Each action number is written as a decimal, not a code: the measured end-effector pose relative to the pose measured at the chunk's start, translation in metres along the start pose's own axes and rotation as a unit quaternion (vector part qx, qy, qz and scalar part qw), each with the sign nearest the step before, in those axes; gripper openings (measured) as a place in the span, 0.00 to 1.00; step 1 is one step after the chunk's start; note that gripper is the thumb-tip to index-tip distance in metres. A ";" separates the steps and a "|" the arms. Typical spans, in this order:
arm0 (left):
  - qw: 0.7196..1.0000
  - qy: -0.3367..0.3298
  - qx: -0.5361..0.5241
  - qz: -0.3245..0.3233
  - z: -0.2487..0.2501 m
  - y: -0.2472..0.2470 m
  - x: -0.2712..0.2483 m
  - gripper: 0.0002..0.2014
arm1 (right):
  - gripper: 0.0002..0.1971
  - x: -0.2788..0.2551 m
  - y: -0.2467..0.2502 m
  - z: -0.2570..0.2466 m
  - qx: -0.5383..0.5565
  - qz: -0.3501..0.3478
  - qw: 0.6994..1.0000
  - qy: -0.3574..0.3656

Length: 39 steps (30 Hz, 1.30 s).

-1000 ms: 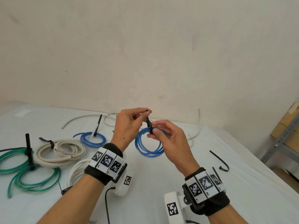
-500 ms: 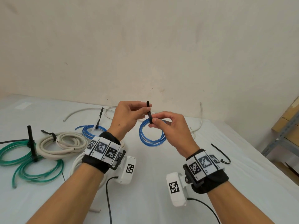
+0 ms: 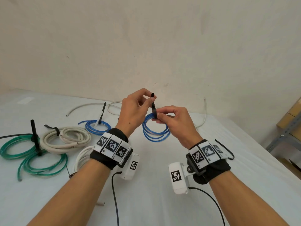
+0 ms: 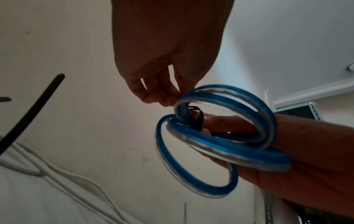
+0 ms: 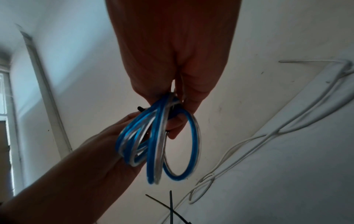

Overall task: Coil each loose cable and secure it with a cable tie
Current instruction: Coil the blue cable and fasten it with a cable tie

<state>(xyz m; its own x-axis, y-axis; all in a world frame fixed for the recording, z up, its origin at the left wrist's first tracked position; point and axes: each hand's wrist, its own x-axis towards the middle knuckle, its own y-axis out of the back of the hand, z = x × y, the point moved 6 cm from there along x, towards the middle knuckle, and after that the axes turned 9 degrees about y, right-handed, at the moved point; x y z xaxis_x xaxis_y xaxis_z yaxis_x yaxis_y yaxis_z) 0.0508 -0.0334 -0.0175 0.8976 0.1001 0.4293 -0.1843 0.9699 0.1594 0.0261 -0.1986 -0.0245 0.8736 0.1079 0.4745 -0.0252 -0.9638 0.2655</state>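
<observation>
The black plastic cable tie now stands with more of its tail clear above the small blue-and-clear coiled cable than a second ago, and both hands have risen a little over the white cloth-covered table; by my judgement the strap is being drawn through its head, so this coil is close to secured. The left hand is held just left of the coil, wrist bent up, thumb and forefinger pinching the tail's upper end. The right hand sits touching the coil's top, fingers curled narrowly round the bundled loops and the tie's base. The coil hangs in the air below the two hands, well above the table. Left of the coil lie tied bundles; behind it a loose thin white cable awaits coiling.
</observation>
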 end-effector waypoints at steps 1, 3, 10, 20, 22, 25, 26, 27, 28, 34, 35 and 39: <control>1.000 -0.006 0.009 0.002 0.002 -0.001 -0.001 0.04 | 0.08 0.000 -0.001 -0.001 -0.014 0.002 1.000 0.004; 1.000 -0.017 0.025 0.006 0.006 0.000 -0.003 0.04 | 0.08 -0.002 -0.003 -0.003 -0.037 0.004 0.999 0.009; 0.998 -0.040 0.040 0.021 0.009 0.003 -0.003 0.04 | 0.01 -0.005 -0.003 -0.006 -0.019 0.040 0.999 -0.008; 0.998 -0.047 0.036 0.036 0.012 0.006 -0.007 0.04 | 0.01 -0.009 -0.005 -0.006 -0.009 0.016 1.000 -0.006; 0.999 -0.039 0.014 0.029 0.013 0.007 -0.007 0.03 | 0.00 -0.010 -0.004 -0.006 -0.001 0.023 1.000 -0.001; 1.000 0.010 -0.012 -0.019 0.008 0.007 -0.002 0.11 | 0.01 -0.009 0.002 -0.003 0.010 0.057 0.998 0.006; 0.998 0.041 -0.008 -0.054 0.005 0.003 -0.001 0.15 | 0.01 -0.009 0.005 -0.003 0.016 0.075 0.997 0.008; 0.992 0.074 -0.004 -0.101 0.001 -0.002 -0.003 0.19 | 0.02 -0.008 0.006 -0.003 0.023 0.092 0.995 0.011; 0.982 0.107 -0.012 -0.155 -0.002 -0.010 -0.007 0.21 | 0.02 -0.007 0.008 -0.003 0.024 0.106 0.994 0.016; 0.936 0.173 -0.191 -0.239 -0.003 -0.025 -0.015 0.14 | 0.03 -0.004 0.014 -0.005 0.021 0.157 0.987 0.025; 0.929 0.186 -0.225 -0.228 -0.005 -0.024 -0.014 0.15 | 0.04 -0.004 0.014 -0.005 0.024 0.156 0.987 0.023; 0.887 0.244 -0.331 -0.209 -0.012 -0.026 -0.014 0.13 | 0.03 -0.003 0.010 -0.006 0.016 0.141 0.990 0.025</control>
<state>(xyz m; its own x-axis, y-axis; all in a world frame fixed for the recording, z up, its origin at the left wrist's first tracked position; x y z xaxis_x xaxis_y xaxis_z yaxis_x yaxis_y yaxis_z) 0.0475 -0.0572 -0.0382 0.9284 -0.3715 -0.0071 0.3358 0.8471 -0.4119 0.0200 -0.2071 -0.0180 0.8090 -0.1556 0.5668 -0.2486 -0.9644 0.0901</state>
